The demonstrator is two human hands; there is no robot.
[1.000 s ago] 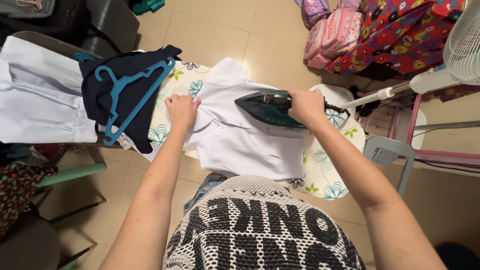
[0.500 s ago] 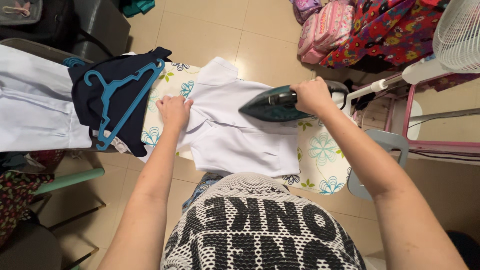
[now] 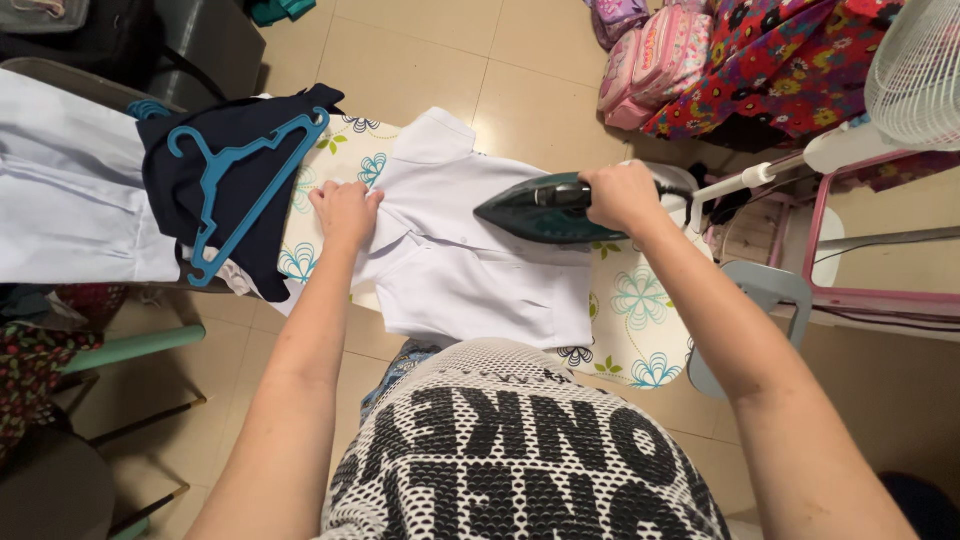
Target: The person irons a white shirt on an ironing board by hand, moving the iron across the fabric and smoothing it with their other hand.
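Right hand (image 3: 622,197): right of centre in the frame, fingers wrapped tight round the handle of the iron, knuckles up.
Left hand (image 3: 345,213): left of centre, fingers bent and pressed down on the shirt's edge, pinning the cloth flat; it grips nothing.
Iron (image 3: 540,210): dark teal, smooth hard plastic, a pointed wedge with its tip toward the left of the frame; its sole lies on the shirt's upper part, just right of the button strip.
Shirt (image 3: 480,280): small, white, thin smooth cotton, spread flat in the middle of the frame, one short sleeve sticking up toward the top, the hem hanging off the near edge of the board.
Ironing board (image 3: 640,310): padded cloth cover, pale cream with teal swirl flowers and green leaves, rounded end at the lower right.
Hanger (image 3: 235,190): blue plastic, flat and angular with a hooked top, lying at a slant on the dark garment at the upper left.
Dark garment (image 3: 190,170): navy, matte, crumpled in a heap at the left end of the board.
Pale cloth (image 3: 70,190): light blue-white, smooth with long folds, at the left edge.
Fan (image 3: 915,70): white wire grille, round, upper right corner.
Floor (image 3: 530,90): glossy beige tiles.
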